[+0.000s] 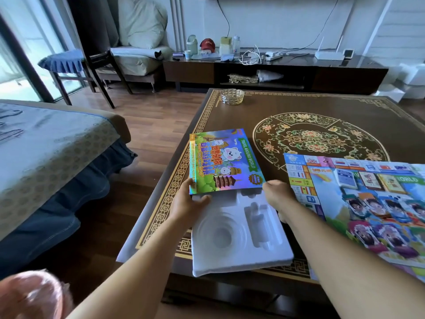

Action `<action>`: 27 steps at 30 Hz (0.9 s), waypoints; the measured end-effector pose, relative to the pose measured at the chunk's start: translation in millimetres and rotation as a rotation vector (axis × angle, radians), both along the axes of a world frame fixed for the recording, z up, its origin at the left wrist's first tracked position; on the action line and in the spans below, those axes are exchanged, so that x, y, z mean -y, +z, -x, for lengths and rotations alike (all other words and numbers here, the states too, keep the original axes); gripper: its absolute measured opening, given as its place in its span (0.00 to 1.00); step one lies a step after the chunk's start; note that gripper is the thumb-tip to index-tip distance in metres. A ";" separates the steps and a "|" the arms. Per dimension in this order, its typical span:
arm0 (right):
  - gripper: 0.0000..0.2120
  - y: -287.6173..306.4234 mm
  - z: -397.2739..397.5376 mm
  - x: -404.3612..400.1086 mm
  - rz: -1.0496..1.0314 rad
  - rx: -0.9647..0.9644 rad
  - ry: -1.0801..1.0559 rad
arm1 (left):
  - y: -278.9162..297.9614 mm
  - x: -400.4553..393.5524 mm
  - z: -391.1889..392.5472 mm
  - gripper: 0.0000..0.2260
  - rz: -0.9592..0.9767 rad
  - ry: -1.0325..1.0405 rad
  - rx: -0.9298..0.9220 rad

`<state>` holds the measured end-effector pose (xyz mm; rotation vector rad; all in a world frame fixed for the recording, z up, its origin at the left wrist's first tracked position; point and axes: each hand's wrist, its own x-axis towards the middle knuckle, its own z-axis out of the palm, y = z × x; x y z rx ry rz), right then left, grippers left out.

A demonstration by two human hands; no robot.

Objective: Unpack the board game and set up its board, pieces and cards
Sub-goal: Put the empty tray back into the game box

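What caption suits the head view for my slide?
Both hands, left and right, hold the colourful game box over its white tray, beside the unfolded board.

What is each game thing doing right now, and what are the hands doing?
Game box: partly slid over the tray.
White plastic tray: empty, sticking out of the box.
Game board: unfolded flat, cards on it.
Left hand: holds the box's corner.
Right hand: holds the box's other corner.

The game board (358, 203) runs off the right edge — the white tray's (236, 236) far end hides under the box (224, 161).
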<state>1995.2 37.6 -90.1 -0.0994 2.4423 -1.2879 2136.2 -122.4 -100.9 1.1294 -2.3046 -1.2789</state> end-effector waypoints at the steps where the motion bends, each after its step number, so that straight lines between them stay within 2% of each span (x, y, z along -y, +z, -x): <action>1: 0.12 3.9 -1.3 -1.9 0.046 0.026 -0.009 | 5.8 -1.1 -0.8 0.26 -0.023 0.021 -0.039; 4: 0.14 28.3 -5.5 -14.1 0.115 0.064 -0.014 | 32.3 -0.5 -2.9 0.18 -0.066 0.035 -0.148; 6: 0.16 49.3 -4.3 -25.0 0.037 -0.006 0.051 | 55.4 -0.9 -7.3 0.12 -0.078 -0.016 -0.150; 7: 0.16 61.2 -5.0 -30.3 -0.020 -0.056 0.105 | 68.1 -2.1 -10.0 0.11 -0.083 -0.032 -0.149; 9: 0.17 82.0 -8.0 -38.7 -0.058 -0.094 0.160 | 89.5 -5.3 -17.0 0.18 -0.101 -0.075 -0.130; 11: 0.17 99.5 -15.4 -49.1 0.017 -0.096 0.132 | 106.2 -9.6 -23.5 0.17 -0.144 -0.087 -0.191; 15: 0.09 117.5 -41.1 -71.7 0.569 0.111 0.050 | 124.2 -17.2 -46.4 0.09 -0.374 -0.078 -0.306; 16: 0.09 117.8 -44.0 -75.8 0.579 0.085 0.050 | 130.1 -21.9 -51.5 0.04 -0.407 -0.053 -0.351; 19: 0.13 129.0 -56.8 -84.9 0.479 -0.091 0.046 | 148.8 -36.6 -69.5 0.09 -0.429 -0.058 -0.468; 21: 0.15 138.0 -63.9 -87.8 0.415 -0.179 0.065 | 159.3 -43.5 -76.3 0.07 -0.403 -0.129 -0.482; 24: 0.08 146.8 -72.5 -88.9 0.419 -0.258 0.085 | 165.2 -45.3 -80.1 0.13 -0.217 -0.266 -0.443; 27: 0.11 155.2 -78.7 -90.6 0.511 -0.285 0.096 | 179.1 -54.6 -86.7 0.09 -0.097 -0.171 -0.434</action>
